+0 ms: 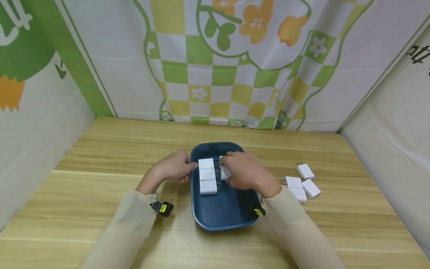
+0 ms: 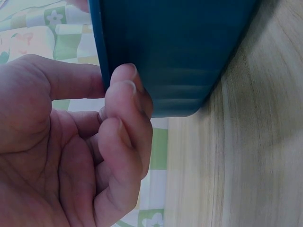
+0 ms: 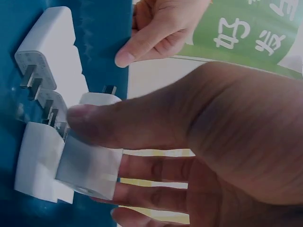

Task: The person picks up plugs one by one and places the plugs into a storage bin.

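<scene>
Where the held wall charger is: within the dark blue tray, toward its far half, to the right of the column of three chargers, whose pins point right.
Right hand: it grips this charger between thumb and fingers.
Neighbour charger: very close to the held one; I cannot tell if they touch.
Left hand: it pinches the tray's left wall, with curled fingers on the outside.
Second column: the step in hand seems to be its arranging, facing the first column.
Pins: the next move, I judge, calls for careful alignment, so that opposite pins do not collide, and then a gentle release.
Loose chargers: four are visible on the wooden table, right of the tray.
Hidden parts: the right hand covers much of the second column in the head view; whether the held charger touches the tray floor is not clear.
</scene>
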The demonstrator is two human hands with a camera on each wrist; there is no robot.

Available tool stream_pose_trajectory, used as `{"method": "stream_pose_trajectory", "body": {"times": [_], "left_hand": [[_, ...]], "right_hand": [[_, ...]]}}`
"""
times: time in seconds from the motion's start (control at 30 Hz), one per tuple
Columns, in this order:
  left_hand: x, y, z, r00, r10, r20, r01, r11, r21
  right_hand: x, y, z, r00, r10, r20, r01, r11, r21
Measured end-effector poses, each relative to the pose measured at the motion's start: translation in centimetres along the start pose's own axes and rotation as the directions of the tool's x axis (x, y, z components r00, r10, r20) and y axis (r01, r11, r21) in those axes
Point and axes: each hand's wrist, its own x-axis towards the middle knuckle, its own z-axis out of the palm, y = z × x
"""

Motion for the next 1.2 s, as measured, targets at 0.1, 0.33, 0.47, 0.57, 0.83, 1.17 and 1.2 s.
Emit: {"method": "stream_pose_trajectory", "body": {"times": [0.1,0.33,0.47,0.57,0.83,1.17,1.2], "left_hand": [[0.0,0.1,0.0,1.000,-0.002,0.003,0.002,1.000,-0.008],[0.1,0.3,-0.1,1.000,-0.018,0.004,0.018,1.000,-0.017],[0.0,0.3,-0.1,1.000,-0.019,0.002,0.019,1.000,-0.012],[0.0,0.3,-0.1,1.000,-0.022,-0.001,0.022,1.000,-0.010],[0.0,0.1,0.0,1.000,-0.024,-0.006,0.024,1.000,-0.016],[-0.2,0.1,0.0,0.999,-0.034,-0.008,0.034,0.999,-0.020],[-0.2,0.1,0.0,0.999,-0.036,-0.008,0.036,0.999,-0.019]], "right_hand": [[0.3,0.0,0.3,0.999,0.001,0.036,-0.001,1.000,-0.002],[0.4,-0.2,0.6,0.998,-0.008,0.059,0.008,1.000,0.000],[0.5,-0.3,0.8,0.997,-0.004,0.081,0.004,1.000,-0.007],[0.6,-0.4,0.9,0.996,0.002,0.092,0.000,1.000,-0.016],[0.8,-0.6,1.4,0.997,-0.011,0.081,0.017,0.997,-0.080],[0.9,-0.9,1.6,0.996,0.003,0.093,0.008,0.993,-0.114],[0.9,-1.0,1.7,0.996,0.005,0.094,0.006,0.993,-0.118]]}}
